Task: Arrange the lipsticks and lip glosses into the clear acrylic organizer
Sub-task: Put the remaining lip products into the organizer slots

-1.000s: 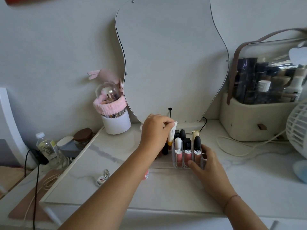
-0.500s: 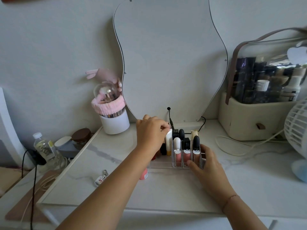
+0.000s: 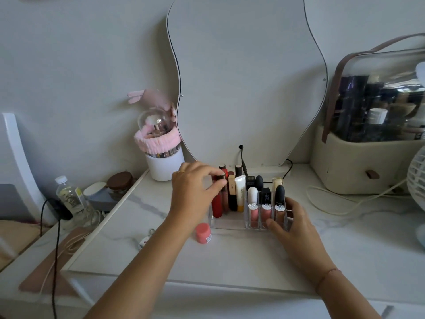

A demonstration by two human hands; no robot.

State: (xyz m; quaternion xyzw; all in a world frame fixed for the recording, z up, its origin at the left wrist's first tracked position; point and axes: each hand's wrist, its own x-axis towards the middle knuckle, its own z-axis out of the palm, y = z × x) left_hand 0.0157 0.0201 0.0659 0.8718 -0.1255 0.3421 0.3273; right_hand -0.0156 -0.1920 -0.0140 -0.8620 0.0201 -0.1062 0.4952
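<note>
The white table (image 3: 230,261) holds everything, with a big wavy mirror (image 3: 241,77) at the back. The clear organizer (image 3: 230,221) sits in the middle, just in front of the mirror, where both arms reach it easily. The right hand (image 3: 296,229) holds its right end, thumb on the front wall and fingers curled round the side. That likely keeps the light box from sliding while things go in. The left hand (image 3: 193,192) is over the left part of the box. Its thumb and fingertips (image 3: 218,176) pinch the dark cap of a red tube (image 3: 216,208), which stands upright inside. The hand is probably setting it straight in its row. A few more tubes stand beside it, then a white tube (image 3: 240,192) with its yellow cap down. Three pink tubes (image 3: 266,215) fill the small front slots on the right, with black lipsticks (image 3: 279,192) behind them. A small pink pot (image 3: 203,233) stands on the table, just outside the box's left front corner.

A moment ago the left hand held the white tube and was lowering it into the box. Now that tube stands by itself, and the hand has moved left to the red one. The right hand stays where it was. The pink pot was mostly hidden by the arm, and now it shows.
</note>
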